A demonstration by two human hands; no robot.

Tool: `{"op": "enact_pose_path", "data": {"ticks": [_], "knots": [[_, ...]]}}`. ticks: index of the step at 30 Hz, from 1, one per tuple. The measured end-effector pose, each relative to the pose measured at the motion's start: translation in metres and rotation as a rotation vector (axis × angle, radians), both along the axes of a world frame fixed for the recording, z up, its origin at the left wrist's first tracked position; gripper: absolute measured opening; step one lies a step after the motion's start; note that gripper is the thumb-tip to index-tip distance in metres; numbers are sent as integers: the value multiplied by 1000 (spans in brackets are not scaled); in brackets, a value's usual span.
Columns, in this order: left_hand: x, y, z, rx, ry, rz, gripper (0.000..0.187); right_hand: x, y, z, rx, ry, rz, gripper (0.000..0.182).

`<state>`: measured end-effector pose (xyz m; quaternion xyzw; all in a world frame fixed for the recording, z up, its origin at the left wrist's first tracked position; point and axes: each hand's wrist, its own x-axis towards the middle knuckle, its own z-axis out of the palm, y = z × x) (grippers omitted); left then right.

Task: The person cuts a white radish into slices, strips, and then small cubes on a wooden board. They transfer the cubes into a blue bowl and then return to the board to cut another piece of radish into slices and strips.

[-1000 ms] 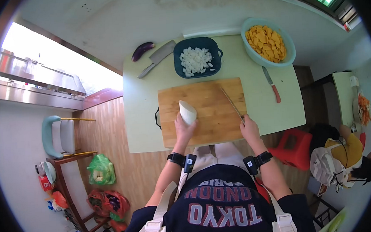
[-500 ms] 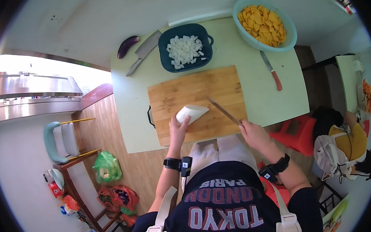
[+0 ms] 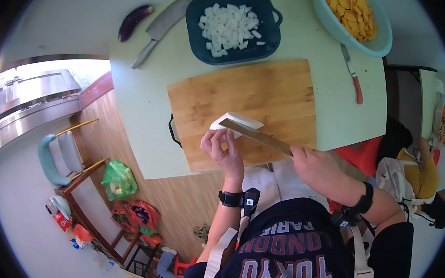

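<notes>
A peeled piece of white radish (image 3: 250,121) with a slanted cut end lies on the wooden cutting board (image 3: 250,89). My left hand (image 3: 224,148) has its fingers curled against the near left side of the radish, holding it. In my right hand (image 3: 316,165) is a kitchen knife (image 3: 263,139), gripped by its handle, which the fingers hide. Its blade points up and left and overlaps the radish in this view, with the tip near my left fingertips.
Beyond the board is a dark blue basin (image 3: 272,41) of diced white pieces. A cleaver (image 3: 167,22) and an eggplant (image 3: 135,22) lie left of it. At right are a light blue bowl (image 3: 321,5) of yellow slices and a red-handled knife (image 3: 352,72). Another person (image 3: 418,173) is at far right.
The knife has moved left from the bare board onto the radish. My left fingers have curled in closer along the radish's near side. The camera view has shifted closer to the board.
</notes>
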<state>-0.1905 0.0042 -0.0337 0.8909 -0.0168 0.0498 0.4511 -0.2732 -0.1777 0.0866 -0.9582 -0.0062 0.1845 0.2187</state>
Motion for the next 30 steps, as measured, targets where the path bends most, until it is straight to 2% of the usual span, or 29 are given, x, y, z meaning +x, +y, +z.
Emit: {"op": "enact_pose_path", "data": {"ticks": [7, 12, 19, 30], "knots": [[-2, -3, -12, -246, 90, 52, 15, 9, 10, 11, -154, 75, 72, 22], [2, -8, -26, -573, 105, 167, 18, 16, 9, 16, -150, 72, 107, 22], [-2, -4, -33, -593, 87, 123, 21, 25, 8, 28, -137, 159, 99, 15], [1, -3, -31, -594, 140, 150, 20, 32, 6, 26, -137, 228, 109, 15]]}}
